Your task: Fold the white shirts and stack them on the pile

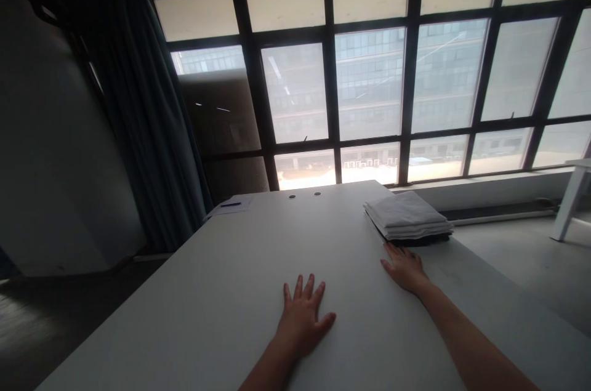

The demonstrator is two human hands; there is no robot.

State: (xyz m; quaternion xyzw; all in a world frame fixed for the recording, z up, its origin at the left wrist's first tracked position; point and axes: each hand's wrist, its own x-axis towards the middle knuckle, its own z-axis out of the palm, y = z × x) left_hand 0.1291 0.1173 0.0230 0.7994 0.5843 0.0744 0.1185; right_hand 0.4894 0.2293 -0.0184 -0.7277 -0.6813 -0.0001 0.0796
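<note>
My left hand [302,314] lies flat on the white table [221,292] with its fingers spread, holding nothing. My right hand [405,268] also rests palm down on the table, fingers stretched out. Its fingertips reach close to the near edge of a stack of folded white cloths [406,215], which sits near the table's right edge on top of something dark. Whether the fingers touch the stack I cannot tell.
A sheet of paper with a blue pen [231,205] lies at the table's far left corner. Two round cable holes [305,195] sit near the far edge. A large window wall [369,83] stands behind, a dark curtain [152,132] at left, a white table leg [572,197] at right.
</note>
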